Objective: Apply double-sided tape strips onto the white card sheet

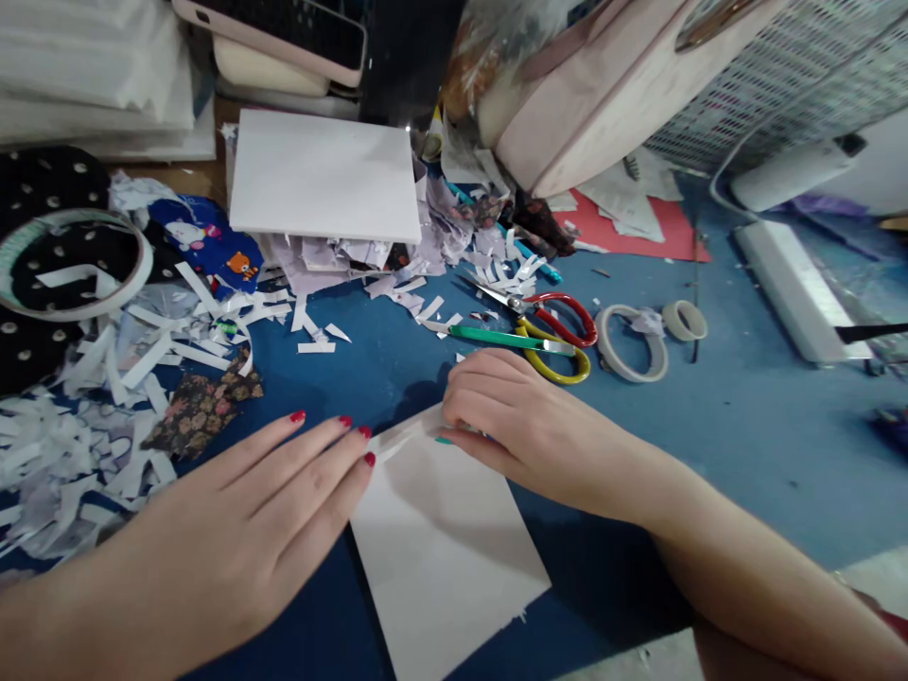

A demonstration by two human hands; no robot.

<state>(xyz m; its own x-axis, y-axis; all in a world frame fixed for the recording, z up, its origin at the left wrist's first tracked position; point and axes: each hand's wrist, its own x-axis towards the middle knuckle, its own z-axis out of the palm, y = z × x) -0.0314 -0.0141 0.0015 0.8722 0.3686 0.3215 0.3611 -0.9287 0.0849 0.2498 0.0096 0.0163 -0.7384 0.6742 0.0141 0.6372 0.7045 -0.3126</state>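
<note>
A white card (446,539), perhaps a stack of sheets, lies tilted on the blue table in front of me. A narrow pale strip runs along its upper edge; whether this is tape or a fold I cannot tell. My left hand (262,520) is flat with fingers stretched, red-nailed fingertips at the card's upper left corner. At the upper right corner, my right hand (521,416) has its fingers curled and its thumb against the card, pinching the edge. Its fingertips are partly hidden. Just beyond it lie a green cutter knife (503,339) and scissors (560,322) with red and yellow handles.
Paper scraps (92,454) are heaped at the left beside a large tape roll (131,270). Another white stack (326,175) stands at the back. To the right lie a tape roll (659,355), a smaller roll (685,322) and a white power strip (801,293). A pink bag (602,95) stands behind.
</note>
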